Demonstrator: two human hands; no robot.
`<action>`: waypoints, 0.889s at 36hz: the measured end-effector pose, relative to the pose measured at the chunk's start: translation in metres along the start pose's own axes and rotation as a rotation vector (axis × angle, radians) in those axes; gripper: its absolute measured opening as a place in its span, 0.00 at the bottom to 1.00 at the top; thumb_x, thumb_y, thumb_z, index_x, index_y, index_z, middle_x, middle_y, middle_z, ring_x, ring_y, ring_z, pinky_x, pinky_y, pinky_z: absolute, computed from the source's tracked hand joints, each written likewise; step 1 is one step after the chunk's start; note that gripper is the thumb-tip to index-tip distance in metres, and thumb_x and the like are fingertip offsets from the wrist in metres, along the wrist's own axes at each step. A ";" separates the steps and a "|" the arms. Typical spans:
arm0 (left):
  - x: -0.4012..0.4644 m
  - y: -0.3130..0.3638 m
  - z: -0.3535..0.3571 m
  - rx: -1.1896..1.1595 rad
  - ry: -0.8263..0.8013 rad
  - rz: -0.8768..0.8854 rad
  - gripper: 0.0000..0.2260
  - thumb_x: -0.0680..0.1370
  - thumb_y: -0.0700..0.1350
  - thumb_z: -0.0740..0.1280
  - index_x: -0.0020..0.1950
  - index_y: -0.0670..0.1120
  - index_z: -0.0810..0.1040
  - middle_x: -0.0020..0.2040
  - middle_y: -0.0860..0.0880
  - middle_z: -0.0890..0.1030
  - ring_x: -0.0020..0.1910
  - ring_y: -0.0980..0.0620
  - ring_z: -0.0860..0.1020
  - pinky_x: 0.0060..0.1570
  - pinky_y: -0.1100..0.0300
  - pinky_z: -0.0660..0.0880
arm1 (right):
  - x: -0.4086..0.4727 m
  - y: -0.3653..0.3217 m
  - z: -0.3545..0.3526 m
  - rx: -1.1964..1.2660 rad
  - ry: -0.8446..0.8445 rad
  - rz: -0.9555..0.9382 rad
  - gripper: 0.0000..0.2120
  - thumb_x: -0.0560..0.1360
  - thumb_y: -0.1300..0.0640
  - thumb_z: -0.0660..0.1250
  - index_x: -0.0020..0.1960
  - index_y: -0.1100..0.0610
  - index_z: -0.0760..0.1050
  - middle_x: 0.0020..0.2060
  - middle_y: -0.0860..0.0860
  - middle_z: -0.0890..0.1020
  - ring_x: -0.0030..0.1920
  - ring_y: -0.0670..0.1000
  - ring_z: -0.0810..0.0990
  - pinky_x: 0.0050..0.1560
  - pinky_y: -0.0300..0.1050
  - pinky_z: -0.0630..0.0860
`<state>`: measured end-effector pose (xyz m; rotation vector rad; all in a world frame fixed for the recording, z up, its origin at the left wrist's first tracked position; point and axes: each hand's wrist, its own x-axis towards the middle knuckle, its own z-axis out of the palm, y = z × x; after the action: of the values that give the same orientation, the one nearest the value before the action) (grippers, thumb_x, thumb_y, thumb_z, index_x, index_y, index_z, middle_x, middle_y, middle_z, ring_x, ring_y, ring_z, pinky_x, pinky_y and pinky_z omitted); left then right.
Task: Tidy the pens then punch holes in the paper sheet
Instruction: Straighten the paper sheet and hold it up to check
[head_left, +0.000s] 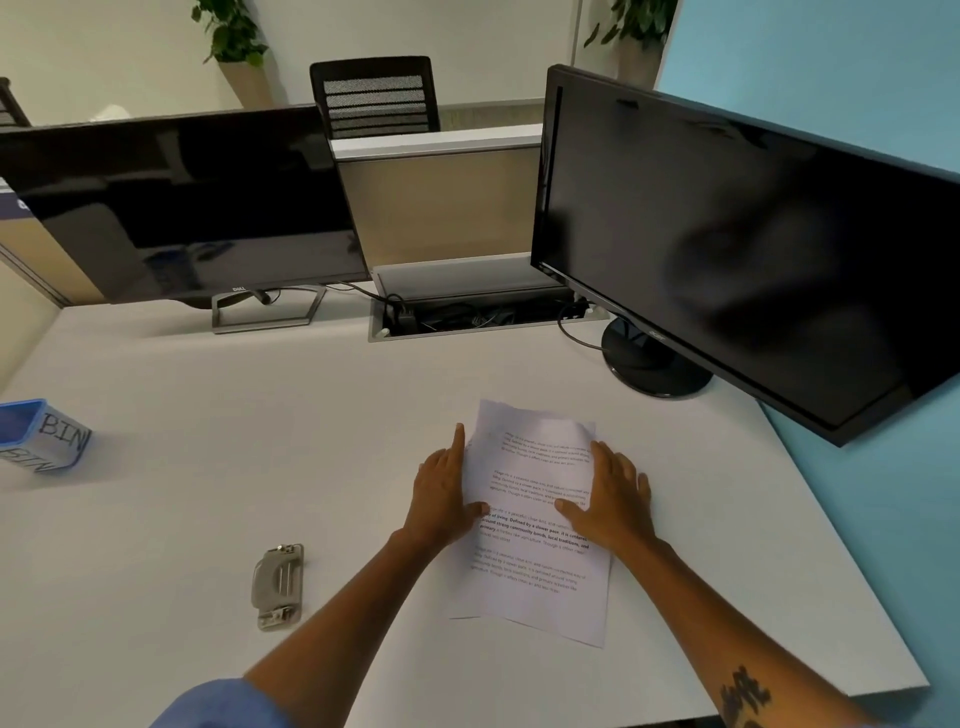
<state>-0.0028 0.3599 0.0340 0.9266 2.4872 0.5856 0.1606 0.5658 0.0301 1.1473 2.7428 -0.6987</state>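
A printed paper sheet (535, 551) lies flat on the white desk (260, 441), right of centre. My left hand (444, 493) rests flat along its left edge, thumb on the paper. My right hand (613, 499) lies flat on its right edge, thumb pressing the page. Both hands have spread fingers and grip nothing. A grey metal hole punch (278, 584) sits on the desk to the left of the sheet, apart from both hands. No pens are visible.
A blue box marked BIN (41, 434) stands at the desk's left edge. Two dark monitors, one at the back left (182, 208) and one at the right (727, 234), stand behind. A cable tray (478, 306) with wires sits between them. A blue wall (883, 493) borders the right.
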 end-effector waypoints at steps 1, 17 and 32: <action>-0.001 0.000 0.001 -0.025 0.021 0.002 0.55 0.74 0.58 0.77 0.86 0.49 0.41 0.78 0.47 0.68 0.75 0.43 0.68 0.76 0.46 0.68 | 0.000 -0.001 0.000 0.006 -0.003 -0.007 0.54 0.72 0.33 0.73 0.84 0.53 0.47 0.83 0.54 0.58 0.83 0.58 0.56 0.82 0.65 0.53; -0.011 0.016 0.000 -0.983 0.175 -0.359 0.57 0.76 0.38 0.78 0.84 0.56 0.35 0.71 0.44 0.75 0.64 0.41 0.80 0.59 0.43 0.82 | 0.001 -0.013 0.007 0.116 0.015 -0.092 0.53 0.72 0.39 0.78 0.84 0.52 0.49 0.80 0.55 0.63 0.79 0.58 0.62 0.80 0.59 0.60; -0.014 0.013 0.010 -0.970 0.158 -0.316 0.29 0.74 0.33 0.77 0.68 0.48 0.68 0.63 0.46 0.81 0.55 0.47 0.84 0.38 0.63 0.83 | -0.003 -0.038 0.016 0.446 -0.065 -0.140 0.48 0.74 0.51 0.79 0.84 0.49 0.53 0.79 0.53 0.64 0.78 0.55 0.66 0.75 0.52 0.70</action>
<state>0.0188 0.3611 0.0357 0.1090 1.9806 1.5691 0.1346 0.5333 0.0307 0.9749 2.7069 -1.3931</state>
